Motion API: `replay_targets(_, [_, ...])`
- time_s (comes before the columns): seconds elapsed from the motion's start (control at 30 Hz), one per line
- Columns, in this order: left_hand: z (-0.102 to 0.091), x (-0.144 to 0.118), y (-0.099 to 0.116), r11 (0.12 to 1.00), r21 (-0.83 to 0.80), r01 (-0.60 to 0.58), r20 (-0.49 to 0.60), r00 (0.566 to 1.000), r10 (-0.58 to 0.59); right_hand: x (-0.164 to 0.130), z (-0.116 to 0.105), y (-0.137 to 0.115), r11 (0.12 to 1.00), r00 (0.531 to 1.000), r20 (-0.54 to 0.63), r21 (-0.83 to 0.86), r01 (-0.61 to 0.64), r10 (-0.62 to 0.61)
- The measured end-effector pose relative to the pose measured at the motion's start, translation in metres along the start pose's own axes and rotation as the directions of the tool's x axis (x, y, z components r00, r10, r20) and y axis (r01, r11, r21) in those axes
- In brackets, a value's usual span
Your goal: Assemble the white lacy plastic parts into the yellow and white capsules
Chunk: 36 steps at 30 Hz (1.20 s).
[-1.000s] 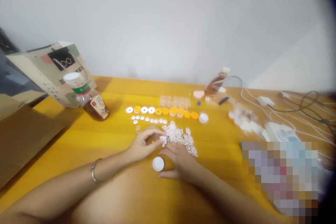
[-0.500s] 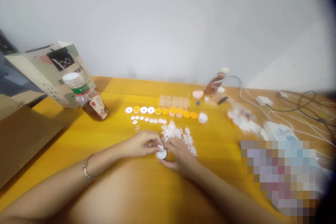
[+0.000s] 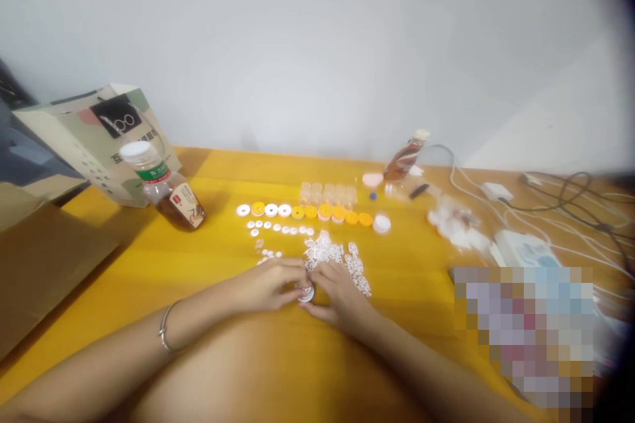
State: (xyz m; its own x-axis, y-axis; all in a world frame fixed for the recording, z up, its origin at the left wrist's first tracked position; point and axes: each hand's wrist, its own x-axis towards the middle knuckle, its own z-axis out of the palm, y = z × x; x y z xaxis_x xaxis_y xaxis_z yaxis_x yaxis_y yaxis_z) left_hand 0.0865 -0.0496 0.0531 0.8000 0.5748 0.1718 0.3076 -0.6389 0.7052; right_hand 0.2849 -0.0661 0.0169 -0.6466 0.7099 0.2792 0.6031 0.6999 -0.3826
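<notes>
White cap: small round cap sits on the yellow worktop, pinned between both my hands so it stays put.
Left grip: left hand fingertips pressed together on the cap's left edge.
Right grip: right hand pinching its right side.
Supply: white cut-out pieces heaped just beyond, within reach.

Both forearms are bare to the frame's lower edge — no sleeves visible. Left hand: one thin silver bangle on the wrist, plain and round. Right hand: no band or watch visible — wrist unadorned. Fingers too blurred to judge rings.
</notes>
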Motion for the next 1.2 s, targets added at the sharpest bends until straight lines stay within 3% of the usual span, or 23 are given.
replay_targets(0.2, [0.002, 0.001, -0.001, 1.0, 0.01, 0.013, -0.025, 1.0, -0.012, 0.0, 0.001, -0.001, 1.0, 1.0, -0.027, 0.025, -0.002, 0.002])
replay_targets(0.37, [-0.003, 0.001, 0.005, 0.999, -0.043, -0.004, -0.1, 0.995, -0.001, -0.002, -0.003, -0.003, 0.984, 0.986, -0.167, 0.177, 0.02, 0.01])
replay_targets(0.47, [-0.009, 0.002, 0.014, 0.995, -0.096, -0.011, -0.185, 0.983, -0.007, -0.004, -0.004, -0.004, 0.912, 0.967, -0.233, 0.409, 0.0, 0.105])
replay_targets(0.57, [-0.019, 0.013, 0.015, 0.992, -0.124, 0.002, -0.264, 0.964, -0.035, -0.005, 0.0, -0.005, 0.764, 0.954, -0.201, 0.643, -0.042, 0.221])
replay_targets(0.63, [-0.029, 0.028, 0.002, 0.992, -0.108, 0.068, -0.38, 0.919, -0.105, -0.003, 0.003, -0.005, 0.646, 0.943, -0.157, 0.76, -0.074, 0.294])
replay_targets(0.7, [-0.04, 0.049, -0.019, 0.975, -0.032, 0.219, -0.547, 0.813, -0.201, -0.001, 0.006, -0.003, 0.519, 0.924, -0.118, 0.849, -0.096, 0.364])
replay_targets(0.77, [-0.049, 0.07, -0.045, 0.933, 0.025, 0.36, -0.608, 0.746, -0.272, 0.002, 0.008, -0.001, 0.413, 0.907, -0.085, 0.905, -0.103, 0.413])
replay_targets(0.87, [-0.055, 0.094, -0.079, 0.903, 0.026, 0.428, -0.634, 0.706, -0.316, 0.003, 0.008, 0.001, 0.322, 0.892, -0.051, 0.941, -0.108, 0.449])
replay_targets(0.97, [-0.05, 0.106, -0.099, 0.892, 0.01, 0.451, -0.641, 0.688, -0.34, 0.002, 0.008, 0.0, 0.296, 0.888, -0.033, 0.948, -0.117, 0.458])
replay_targets(1.07, [-0.043, 0.111, -0.106, 0.897, -0.014, 0.442, -0.643, 0.683, -0.347, 0.001, 0.008, -0.001, 0.295, 0.887, -0.017, 0.946, -0.135, 0.461])
replay_targets(1.2, [-0.043, 0.108, -0.1, 0.916, -0.066, 0.396, -0.657, 0.674, -0.339, 0.001, 0.007, -0.002, 0.289, 0.883, -0.006, 0.946, -0.147, 0.469])
